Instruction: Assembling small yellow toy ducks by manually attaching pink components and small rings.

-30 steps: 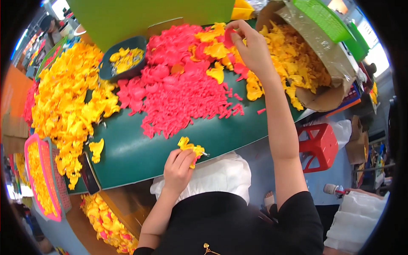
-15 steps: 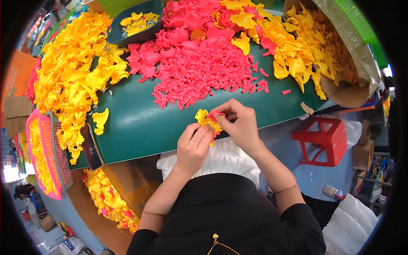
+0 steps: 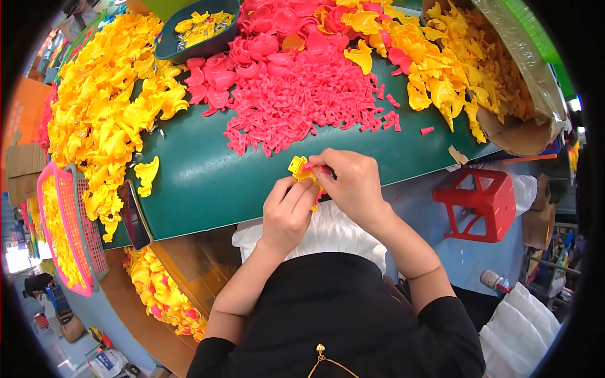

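Note:
Over the near edge of the green table (image 3: pixel 208 183), my left hand (image 3: pixel 290 214) is closed around a yellow plastic piece (image 3: pixel 297 166), whose upper end sticks out above the fingers. My right hand (image 3: pixel 350 183) meets it from the right, thumb and fingers pinching a small pink plastic piece (image 3: pixel 309 167) against the yellow one. Some pink also shows below, between the two hands. My fingers hide most of both pieces. Just beyond the hands lies a heap of small pink strips (image 3: pixel 302 113).
Yellow shells (image 3: pixel 120 101) are heaped on the left, near a phone (image 3: pixel 134 217) at the table edge. Pink cups (image 3: pixel 277 38) and a dark bin (image 3: pixel 195 47) sit farther back. An open carton (image 3: pixel 517 135) is at right. A red stool (image 3: pixel 482 205) stands on the floor.
The right fingers have shifted slightly on the pink piece, which now shows less between them. My left hand keeps its hold on the yellow piece. The view has moved slightly.

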The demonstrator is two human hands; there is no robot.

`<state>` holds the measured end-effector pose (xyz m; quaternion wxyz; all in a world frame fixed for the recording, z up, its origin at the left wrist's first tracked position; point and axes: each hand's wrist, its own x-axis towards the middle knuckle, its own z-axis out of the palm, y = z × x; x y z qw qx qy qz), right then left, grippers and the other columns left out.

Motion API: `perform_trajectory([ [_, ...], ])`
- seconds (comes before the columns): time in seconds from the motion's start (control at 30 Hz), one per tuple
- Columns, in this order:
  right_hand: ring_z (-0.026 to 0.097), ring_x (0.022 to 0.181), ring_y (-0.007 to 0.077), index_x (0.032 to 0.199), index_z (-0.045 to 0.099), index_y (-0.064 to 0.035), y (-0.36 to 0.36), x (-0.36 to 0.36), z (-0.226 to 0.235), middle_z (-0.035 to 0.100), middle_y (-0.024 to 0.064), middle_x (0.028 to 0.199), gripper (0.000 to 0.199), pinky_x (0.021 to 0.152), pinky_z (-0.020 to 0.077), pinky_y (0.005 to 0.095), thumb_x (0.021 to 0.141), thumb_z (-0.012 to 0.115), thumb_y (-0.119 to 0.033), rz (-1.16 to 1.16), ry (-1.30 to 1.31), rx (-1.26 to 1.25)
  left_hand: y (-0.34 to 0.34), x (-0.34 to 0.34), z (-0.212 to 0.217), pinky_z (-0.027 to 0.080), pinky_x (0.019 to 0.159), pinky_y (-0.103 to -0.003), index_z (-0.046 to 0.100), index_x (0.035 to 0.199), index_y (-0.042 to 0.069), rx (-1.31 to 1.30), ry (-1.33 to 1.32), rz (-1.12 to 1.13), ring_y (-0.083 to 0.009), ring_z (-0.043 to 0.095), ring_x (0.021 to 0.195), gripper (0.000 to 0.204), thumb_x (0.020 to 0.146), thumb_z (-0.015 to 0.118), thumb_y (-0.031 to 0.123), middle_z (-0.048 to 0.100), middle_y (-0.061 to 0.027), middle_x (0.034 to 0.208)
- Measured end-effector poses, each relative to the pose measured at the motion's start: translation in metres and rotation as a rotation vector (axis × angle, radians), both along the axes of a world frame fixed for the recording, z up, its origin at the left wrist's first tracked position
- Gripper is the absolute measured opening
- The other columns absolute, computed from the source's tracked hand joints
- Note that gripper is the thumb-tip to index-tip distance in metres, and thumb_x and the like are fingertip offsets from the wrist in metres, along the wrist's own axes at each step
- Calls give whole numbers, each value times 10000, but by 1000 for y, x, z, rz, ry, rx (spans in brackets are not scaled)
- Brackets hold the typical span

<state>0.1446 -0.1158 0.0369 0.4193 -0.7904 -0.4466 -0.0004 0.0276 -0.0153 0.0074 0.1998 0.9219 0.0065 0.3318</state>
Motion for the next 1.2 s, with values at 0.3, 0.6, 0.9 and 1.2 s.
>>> perform_trajectory([
  [0.3, 665, 578, 210, 814, 671, 3, -1, 23, -2, 678, 109, 704, 88, 531, 508, 284, 766, 735, -33, 118, 71, -23, 7, 2, 2, 516, 718, -353, 668, 888, -6, -4, 10, -55, -277, 597, 844, 287, 605, 680, -55, 660, -84, 908],
  [0.6, 663, 592, 209, 817, 685, -9, -4, 9, -6, 682, 109, 717, 103, 507, 496, 287, 736, 748, -16, 25, -68, 66, 2, 2, 3, 515, 699, -347, 677, 893, -8, 20, 30, -18, -271, 593, 830, 286, 612, 687, -53, 662, -81, 907],
  [0.9, 649, 573, 204, 815, 689, -22, -3, 7, 0, 682, 97, 716, 98, 493, 481, 291, 732, 742, -20, 7, -3, 13, 2, 2, 3, 516, 693, -346, 679, 894, -14, 35, 42, -1, -270, 591, 825, 282, 615, 685, -58, 664, -84, 898],
  [1.2, 668, 646, 226, 888, 684, -15, -5, 4, -6, 700, 95, 793, 127, 557, 513, 295, 772, 724, -50, 61, -79, -31, 6, 3, 0, 525, 683, -319, 666, 911, -17, 77, 5, -28, -246, 590, 815, 266, 646, 663, 9, 642, -94, 914],
])
